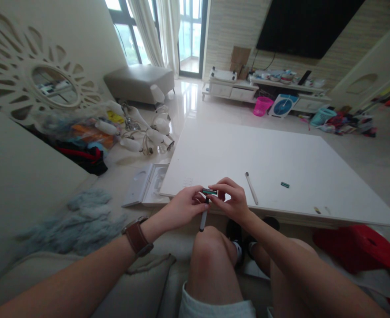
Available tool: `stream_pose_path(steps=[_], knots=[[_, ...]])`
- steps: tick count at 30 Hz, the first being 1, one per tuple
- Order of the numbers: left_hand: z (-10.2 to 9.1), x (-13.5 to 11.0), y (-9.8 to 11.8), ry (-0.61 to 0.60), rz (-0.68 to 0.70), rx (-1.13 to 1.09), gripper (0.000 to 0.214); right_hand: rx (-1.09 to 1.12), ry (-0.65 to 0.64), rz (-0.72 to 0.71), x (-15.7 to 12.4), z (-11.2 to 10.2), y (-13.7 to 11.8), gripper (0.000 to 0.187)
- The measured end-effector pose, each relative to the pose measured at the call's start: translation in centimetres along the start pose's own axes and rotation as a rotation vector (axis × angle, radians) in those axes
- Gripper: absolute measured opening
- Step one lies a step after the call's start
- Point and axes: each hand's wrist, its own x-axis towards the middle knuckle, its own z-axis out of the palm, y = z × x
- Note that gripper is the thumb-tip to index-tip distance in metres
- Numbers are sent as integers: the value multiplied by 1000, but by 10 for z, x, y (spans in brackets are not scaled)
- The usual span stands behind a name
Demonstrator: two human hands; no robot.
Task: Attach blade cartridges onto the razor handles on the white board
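Note:
In front of my knees I hold a razor with both hands, over the near edge of the white table (215, 150). My left hand (191, 203) is closed around the neck of the razor handle (203, 219), which points down toward my knee. Fingers of my right hand (231, 197) pinch the dark, green-striped razor head (210, 191) at the top of the handle. Whether head and handle are locked together is hidden by the fingers. A toothbrush (251, 188) lies to the right of my hands, and a green razor cartridge (285, 184) lies farther right.
Small pieces (317, 210) lie near the table's front edge. An opened white box (153, 183) sits on the floor at the table's left end, near a chandelier (148, 132). A red stool-like object (355, 248) stands at the right, and a grey cushion (132, 287) lies beside me.

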Motion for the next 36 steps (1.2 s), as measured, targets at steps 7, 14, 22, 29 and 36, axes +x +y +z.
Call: stream_pose_path(steps=[7,14,22,29,36], knots=[[0,0,-1,-6,6,-16,25,9,-5,-7,-2,0,3,25],[0,-2,1,-23,0,-19,20,-1,-3,-10,-2,-1,1,25],[1,-2,4,-31,-16,-41,21,6,-6,-10,-3,0,0,24],[1,-2,3,-31,-9,-27,21,11,-18,7,-3,1,1,23],[0,0,-2,14,5,-42,24,4,-16,31,0,2,2,27]])
